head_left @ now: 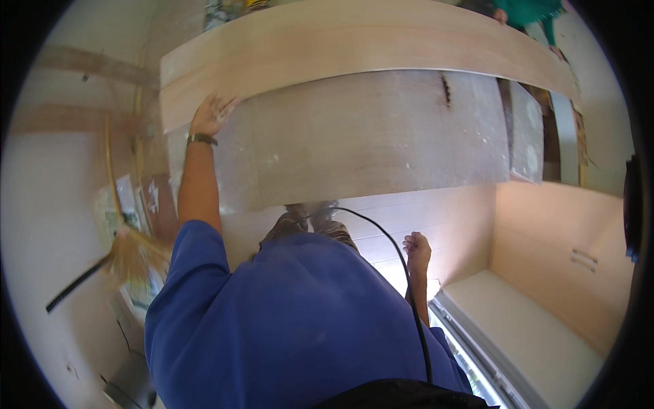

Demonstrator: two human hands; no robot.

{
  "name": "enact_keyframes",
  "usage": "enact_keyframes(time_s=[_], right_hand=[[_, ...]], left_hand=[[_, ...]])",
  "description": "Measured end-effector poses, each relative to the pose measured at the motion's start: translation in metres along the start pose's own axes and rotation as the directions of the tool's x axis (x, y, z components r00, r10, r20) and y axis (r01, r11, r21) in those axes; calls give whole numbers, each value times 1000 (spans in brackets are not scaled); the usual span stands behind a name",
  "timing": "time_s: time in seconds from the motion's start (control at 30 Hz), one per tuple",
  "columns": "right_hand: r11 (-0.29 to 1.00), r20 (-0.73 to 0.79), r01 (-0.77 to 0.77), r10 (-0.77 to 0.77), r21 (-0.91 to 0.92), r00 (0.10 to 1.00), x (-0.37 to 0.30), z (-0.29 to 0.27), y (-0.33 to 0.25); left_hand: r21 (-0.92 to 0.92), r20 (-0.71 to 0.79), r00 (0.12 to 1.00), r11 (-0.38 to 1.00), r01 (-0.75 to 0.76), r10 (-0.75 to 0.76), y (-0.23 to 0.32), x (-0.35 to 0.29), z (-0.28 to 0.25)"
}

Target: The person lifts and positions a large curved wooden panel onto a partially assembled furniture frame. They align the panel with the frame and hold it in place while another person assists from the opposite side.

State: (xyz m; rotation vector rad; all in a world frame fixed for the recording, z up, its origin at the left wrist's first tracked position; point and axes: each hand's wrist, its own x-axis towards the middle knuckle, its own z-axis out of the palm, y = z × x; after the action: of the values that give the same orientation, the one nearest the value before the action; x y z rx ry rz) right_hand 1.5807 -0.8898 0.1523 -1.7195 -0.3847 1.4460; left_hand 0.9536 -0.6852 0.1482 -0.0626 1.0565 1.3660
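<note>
A long pale plywood board [354, 48] lies across the far side of a worn grey sheet-topped bench [354, 136]. My left hand [212, 114] rests at the board's near left edge, fingers stretched out over the wood, with a dark watch on the wrist. Low at my right side hangs my right hand [417, 249], its fingers curled in and nothing visible in them. Close by it a black cable [388, 235] curves down past my body.
A person in a green sleeve [535, 12] touches the board's far right end. On the left a straw broom [133, 249] leans on the wall. A wooden cabinet [545, 238] stands at the right, beside a pale panel [518, 327]. The bench top has a dark split.
</note>
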Motion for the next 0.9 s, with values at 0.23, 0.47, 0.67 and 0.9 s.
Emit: enact_keyframes(time_s=[0.23, 0.47, 0.67, 0.9], right_hand=[[982, 313, -35, 93, -186, 945, 24, 46, -1], [931, 241, -131, 221, -341, 945, 13, 75, 53], [964, 75, -115, 136, -239, 988, 14, 54, 170], [707, 136, -51, 206, -705, 969, -104, 137, 247]], left_hand=[[865, -126, 714, 429, -261, 688, 4, -46, -57], [965, -227, 440, 262, -19, 869, 8, -65, -130], [968, -176, 580, 247, -45, 796, 62, -34, -201], [953, 111, 710, 127, -274, 695, 65, -13, -204]])
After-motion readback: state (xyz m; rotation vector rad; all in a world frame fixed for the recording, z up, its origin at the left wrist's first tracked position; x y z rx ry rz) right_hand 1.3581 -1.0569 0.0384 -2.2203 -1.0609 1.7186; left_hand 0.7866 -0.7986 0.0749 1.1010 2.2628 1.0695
